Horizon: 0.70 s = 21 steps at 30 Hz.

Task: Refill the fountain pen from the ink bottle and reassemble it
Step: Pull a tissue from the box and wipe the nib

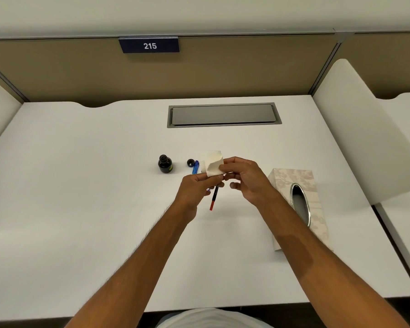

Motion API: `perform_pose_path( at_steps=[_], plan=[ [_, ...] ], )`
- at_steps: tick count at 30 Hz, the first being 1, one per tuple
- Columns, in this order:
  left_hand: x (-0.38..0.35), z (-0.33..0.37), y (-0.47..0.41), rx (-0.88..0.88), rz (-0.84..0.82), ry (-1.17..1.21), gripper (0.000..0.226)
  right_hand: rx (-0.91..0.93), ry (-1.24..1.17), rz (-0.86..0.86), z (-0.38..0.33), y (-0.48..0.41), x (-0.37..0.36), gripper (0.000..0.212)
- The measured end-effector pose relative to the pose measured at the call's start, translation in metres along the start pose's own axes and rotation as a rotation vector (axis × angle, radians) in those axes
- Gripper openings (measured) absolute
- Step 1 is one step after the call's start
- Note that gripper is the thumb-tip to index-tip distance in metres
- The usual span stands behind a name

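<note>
An open dark ink bottle [165,164] stands on the white desk [81,197]. Its black cap [190,162] lies to the right, beside a blue pen part [195,167]. My left hand [194,192] holds the pen's inner section [214,197], a thin dark piece with a red end pointing toward me. My right hand [244,178] grips a folded white tissue [213,163] wrapped around the section's far end, so the nib is hidden.
A patterned tissue box [301,209] lies on the desk right of my right hand. A grey cable hatch [223,114] is set into the desk at the back. A partition with a plate reading 215 [149,45] rises behind.
</note>
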<state>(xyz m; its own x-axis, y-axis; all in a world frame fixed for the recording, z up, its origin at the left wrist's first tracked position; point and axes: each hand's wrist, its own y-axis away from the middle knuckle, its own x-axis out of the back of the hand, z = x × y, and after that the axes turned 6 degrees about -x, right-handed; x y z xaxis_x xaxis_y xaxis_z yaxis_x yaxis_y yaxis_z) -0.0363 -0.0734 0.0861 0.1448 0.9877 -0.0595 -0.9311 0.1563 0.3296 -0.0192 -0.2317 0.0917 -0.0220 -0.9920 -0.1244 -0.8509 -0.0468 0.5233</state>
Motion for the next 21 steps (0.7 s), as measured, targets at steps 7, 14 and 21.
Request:
perform_pose_path(
  at_steps=[7,14,21],
  plan=[
    [0.0012,0.0011,0.0000,-0.002,0.005,-0.002,0.019,0.030,0.058,0.050,-0.0022,-0.0053,0.0001,0.018],
    [0.0011,-0.0003,-0.0022,-0.003,0.015,-0.010,0.019,0.016,0.035,0.052,-0.0037,-0.0077,-0.0008,0.012],
    [0.0049,0.0010,-0.0048,-0.012,0.018,-0.025,0.021,-0.007,0.037,-0.022,-0.0034,-0.0070,0.0018,0.012]
  ],
)
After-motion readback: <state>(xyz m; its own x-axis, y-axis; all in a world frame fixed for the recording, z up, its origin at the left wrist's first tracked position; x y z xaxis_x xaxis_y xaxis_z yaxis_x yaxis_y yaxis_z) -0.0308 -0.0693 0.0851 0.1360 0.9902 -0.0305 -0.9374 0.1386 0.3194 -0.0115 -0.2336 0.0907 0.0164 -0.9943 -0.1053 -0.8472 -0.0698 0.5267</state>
